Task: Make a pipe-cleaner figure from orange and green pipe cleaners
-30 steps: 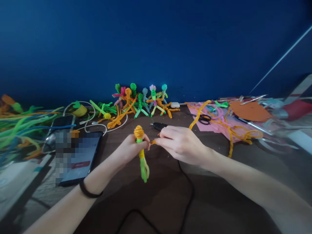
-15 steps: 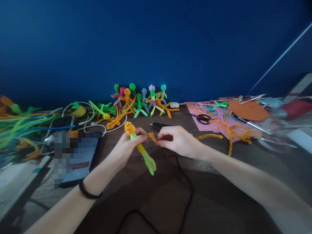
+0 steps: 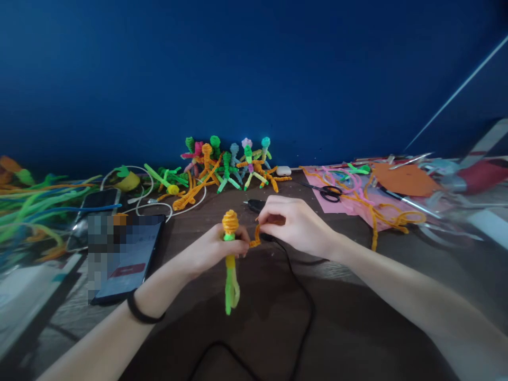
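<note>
My left hand (image 3: 212, 247) is closed around the middle of a pipe cleaner figure (image 3: 230, 225). The figure has a coiled orange head, a green and yellow body, and long green strands hanging below. A short twisted orange piece of pipe cleaner (image 3: 255, 242) sticks out to the right of my left fingers. Its far end is pinched between the thumb and fingers of my right hand (image 3: 291, 225). Both hands are over the dark table. Behind my right hand lies a black corded tool with a metal tip (image 3: 254, 205), partly hidden.
Several finished pipe cleaner figures (image 3: 226, 169) stand along the blue wall. A tablet (image 3: 130, 264) and a phone (image 3: 99, 203) lie left, beside loose pipe cleaners (image 3: 35, 201). Black scissors (image 3: 330, 194) and orange strands rest on pink paper (image 3: 323, 203) at right. A black cable (image 3: 305, 296) crosses the table.
My left hand has moved slightly right and down, and the figure has swung from tilted to nearly upright. The orange piece now bends upward to my right fingers, which have shifted slightly right and up.
</note>
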Demonstrator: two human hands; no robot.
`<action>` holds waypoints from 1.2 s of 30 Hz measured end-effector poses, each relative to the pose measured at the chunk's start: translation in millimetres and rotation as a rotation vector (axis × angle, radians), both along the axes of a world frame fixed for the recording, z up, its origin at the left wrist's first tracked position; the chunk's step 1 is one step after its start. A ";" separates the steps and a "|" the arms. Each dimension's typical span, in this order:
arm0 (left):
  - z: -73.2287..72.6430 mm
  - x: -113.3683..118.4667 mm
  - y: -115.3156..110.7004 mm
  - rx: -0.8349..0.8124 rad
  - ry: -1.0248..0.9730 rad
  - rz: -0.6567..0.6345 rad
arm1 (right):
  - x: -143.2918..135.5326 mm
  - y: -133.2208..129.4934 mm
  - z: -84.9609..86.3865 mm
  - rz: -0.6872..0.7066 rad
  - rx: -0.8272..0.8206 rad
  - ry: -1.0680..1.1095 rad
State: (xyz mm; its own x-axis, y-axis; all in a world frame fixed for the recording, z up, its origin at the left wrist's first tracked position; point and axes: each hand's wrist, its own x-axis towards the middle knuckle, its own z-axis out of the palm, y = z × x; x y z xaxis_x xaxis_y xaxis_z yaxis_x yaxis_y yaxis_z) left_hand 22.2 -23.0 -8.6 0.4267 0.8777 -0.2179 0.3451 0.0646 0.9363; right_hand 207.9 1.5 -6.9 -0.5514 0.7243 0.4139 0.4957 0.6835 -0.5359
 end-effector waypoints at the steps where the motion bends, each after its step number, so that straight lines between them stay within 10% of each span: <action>1: -0.4 0.0 0.4 0.006 0.011 0.007 | -0.2 -1.4 0.7 -0.001 0.016 -0.004; 11: -4.1 -1.1 6.1 0.105 0.053 0.153 | -5.0 -12.4 1.7 0.019 0.092 -0.012; 20: -7.8 -3.6 7.2 0.147 -0.111 0.270 | -9.6 -10.1 -5.5 0.094 -0.164 0.120; 27: -6.9 -6.3 4.4 0.057 -0.177 0.115 | -6.6 2.1 -11.1 0.138 -0.415 0.102; 36: 0.0 -5.0 1.1 -0.029 -0.029 -0.110 | -1.7 4.3 -7.2 0.143 -0.279 0.061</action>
State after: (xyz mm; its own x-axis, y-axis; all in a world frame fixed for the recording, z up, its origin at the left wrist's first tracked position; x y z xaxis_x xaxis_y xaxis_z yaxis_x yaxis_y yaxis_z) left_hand 17.2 -21.9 -8.6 0.5269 0.8187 -0.2283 0.3241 0.0548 0.9444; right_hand 206.2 5.8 -14.1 -0.6360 0.7316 0.2455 0.3662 0.5661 -0.7385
